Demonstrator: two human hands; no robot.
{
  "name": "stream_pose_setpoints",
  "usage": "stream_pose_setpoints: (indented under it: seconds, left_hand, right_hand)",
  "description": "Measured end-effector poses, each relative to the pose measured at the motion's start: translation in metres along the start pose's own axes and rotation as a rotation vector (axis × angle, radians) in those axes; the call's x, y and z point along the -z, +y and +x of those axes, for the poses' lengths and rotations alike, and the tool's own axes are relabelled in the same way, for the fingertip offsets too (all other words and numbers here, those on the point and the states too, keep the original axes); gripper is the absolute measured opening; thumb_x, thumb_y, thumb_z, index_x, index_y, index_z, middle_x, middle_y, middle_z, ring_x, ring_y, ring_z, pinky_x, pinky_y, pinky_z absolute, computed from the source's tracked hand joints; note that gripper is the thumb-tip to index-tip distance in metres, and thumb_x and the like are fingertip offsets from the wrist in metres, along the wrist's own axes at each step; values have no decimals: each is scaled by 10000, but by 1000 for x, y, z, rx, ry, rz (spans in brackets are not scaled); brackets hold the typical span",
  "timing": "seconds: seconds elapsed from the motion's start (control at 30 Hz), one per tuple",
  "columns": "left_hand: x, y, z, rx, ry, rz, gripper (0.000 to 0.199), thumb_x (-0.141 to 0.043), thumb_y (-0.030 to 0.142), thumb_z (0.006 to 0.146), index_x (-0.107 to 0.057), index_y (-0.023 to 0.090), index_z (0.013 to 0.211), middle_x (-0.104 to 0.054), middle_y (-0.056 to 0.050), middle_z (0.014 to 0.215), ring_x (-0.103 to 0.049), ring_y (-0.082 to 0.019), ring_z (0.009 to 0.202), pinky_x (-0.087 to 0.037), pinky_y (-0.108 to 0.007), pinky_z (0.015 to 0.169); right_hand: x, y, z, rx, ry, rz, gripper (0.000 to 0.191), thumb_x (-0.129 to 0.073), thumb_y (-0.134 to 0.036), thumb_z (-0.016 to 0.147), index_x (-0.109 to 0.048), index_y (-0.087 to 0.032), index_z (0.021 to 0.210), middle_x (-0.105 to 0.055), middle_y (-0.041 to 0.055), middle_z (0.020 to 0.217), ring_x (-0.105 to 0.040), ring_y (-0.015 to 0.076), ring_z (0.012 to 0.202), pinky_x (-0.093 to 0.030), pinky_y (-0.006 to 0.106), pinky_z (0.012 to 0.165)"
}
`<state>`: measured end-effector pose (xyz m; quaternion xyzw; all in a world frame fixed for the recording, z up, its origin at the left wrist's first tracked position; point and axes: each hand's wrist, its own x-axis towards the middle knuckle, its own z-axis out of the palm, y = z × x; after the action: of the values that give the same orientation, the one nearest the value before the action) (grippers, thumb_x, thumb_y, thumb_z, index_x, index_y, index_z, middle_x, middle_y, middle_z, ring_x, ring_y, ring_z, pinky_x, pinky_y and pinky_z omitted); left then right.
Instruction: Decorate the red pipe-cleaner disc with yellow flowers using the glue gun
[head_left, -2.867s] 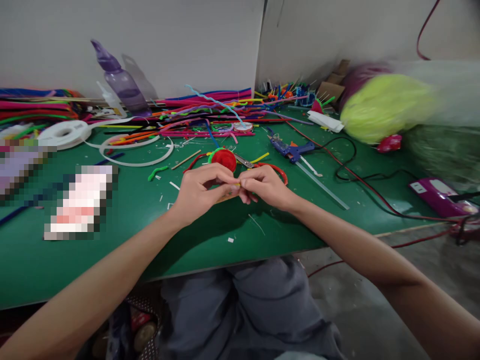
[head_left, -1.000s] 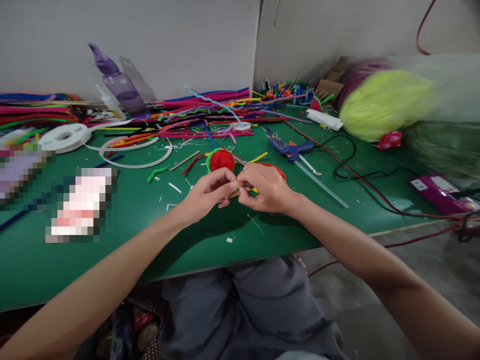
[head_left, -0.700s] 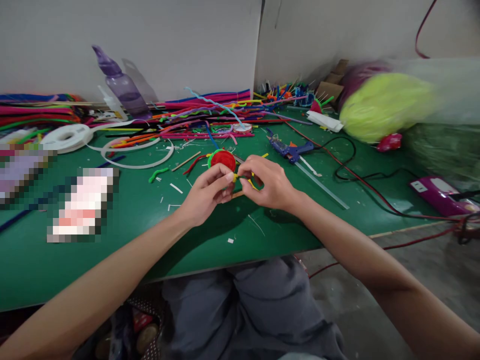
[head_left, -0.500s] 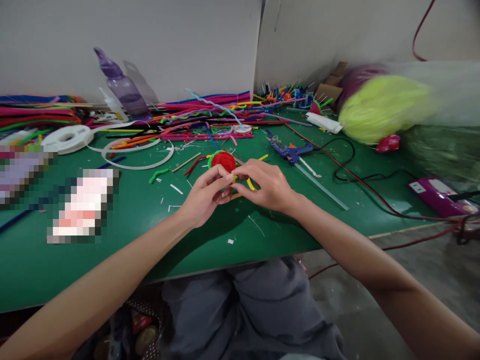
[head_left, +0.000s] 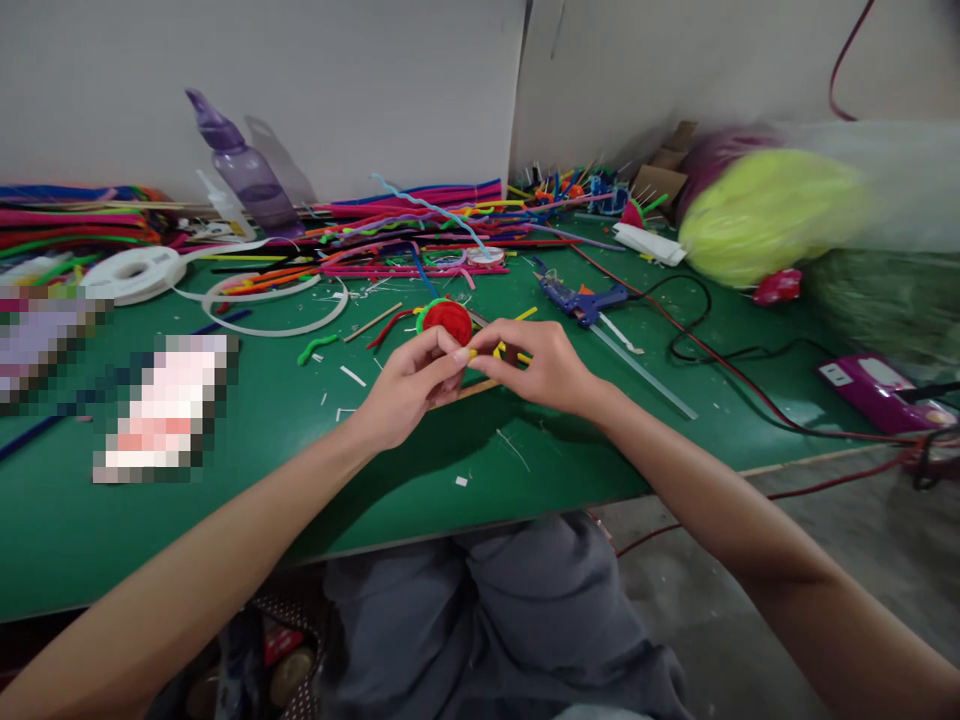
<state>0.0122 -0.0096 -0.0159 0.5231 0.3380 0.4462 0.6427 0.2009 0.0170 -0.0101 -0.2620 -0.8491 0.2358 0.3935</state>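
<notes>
Yellow piece (head_left: 472, 354) between left hand (head_left: 414, 384) and right hand (head_left: 546, 372), each grip pinched onto it, long axis roughly left-to-right

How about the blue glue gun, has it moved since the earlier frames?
No. The glue gun shows no visible shift in any direction against the green table; it sits at the same spot, beside the clear stick.

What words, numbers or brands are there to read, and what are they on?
No words, numbers or brands can be read.
White tape roll: any print is too small.
Small white bottle: any print is too blurred.
Purple box: nothing readable.
Bright pixelated patch: hidden by blocks.
</notes>
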Motion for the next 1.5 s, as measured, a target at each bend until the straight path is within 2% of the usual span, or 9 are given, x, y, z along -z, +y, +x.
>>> stream_pose_setpoints:
  seconds: [0.1,0.23,0.37,0.53,0.8,0.97,1.17,1.33,1.5]
  left_hand:
    - [4,0,0,-27,-17,77,246,-674,337,847,-508,180,756,-446,50,587,-392,-60,498,-272,-199,439]
    - [7,-1,0,-24,-64,139,266,-666,349,856,-508,172,737,-446,48,582,-383,-59,510,-288,-190,452]
    - [6,-1,-1,-14,-91,142,279,-688,349,839,-506,168,728,-445,50,568,-383,-57,508,-289,-183,457]
    - [4,0,-1,7,-67,132,303,-708,357,819,-492,169,720,-447,52,551,-379,-57,491,-286,-182,448]
    - [1,0,-1,-28,-58,114,292,-686,341,841,-491,167,710,-431,55,551,-390,-54,496,-308,-179,457]
    - [2,-2,-1,-39,-58,137,275,-698,334,831,-506,170,721,-446,51,563,-408,-58,497,-323,-184,456]
    - [0,1,-2,-64,-23,82,247,-671,314,853,-500,176,740,-475,44,594,-399,-56,487,-305,-186,441]
    - [2,-1,-1,-160,10,126,179,-666,303,856,-554,183,784,-570,1,725,-484,-78,546,-321,-205,443]
    - [7,-1,-1,-243,18,295,202,-627,333,880,-580,183,754,-549,-5,731,-491,-92,566,-334,-232,458]
  right_hand:
    - [5,-5,4,-199,-126,240,337,-410,-289,992,-572,-140,738,-593,-5,674,-501,72,582,-386,207,569]
    - [3,-6,5,-276,-229,446,386,-390,-315,1000,-480,-155,660,-495,-35,592,-445,56,530,-349,188,517]
    - [-3,-2,3,-294,-241,536,380,-443,-346,980,-434,-169,644,-441,-51,554,-419,56,501,-330,190,485]
    - [-10,2,1,-285,-170,624,370,-464,-348,966,-396,-184,641,-377,-68,556,-365,52,478,-314,193,457]
    - [-17,-1,0,-212,-63,614,383,-500,-355,948,-396,-179,624,-368,-66,555,-335,49,492,-306,194,471]
    - [-12,-3,1,-211,-74,566,352,-489,-288,943,-404,-176,621,-370,-65,552,-326,48,492,-286,187,460]
    - [-4,-4,4,-361,-213,691,402,-364,-357,994,-477,-161,661,-415,-58,526,-393,55,462,-308,186,445]
    - [-5,-6,2,-291,-176,531,307,-533,-380,940,-592,-133,767,-487,-58,550,-435,56,488,-332,190,486]
    - [-5,-7,0,-270,-180,496,320,-488,-325,964,-547,-143,708,-450,-65,524,-426,57,487,-338,192,504]
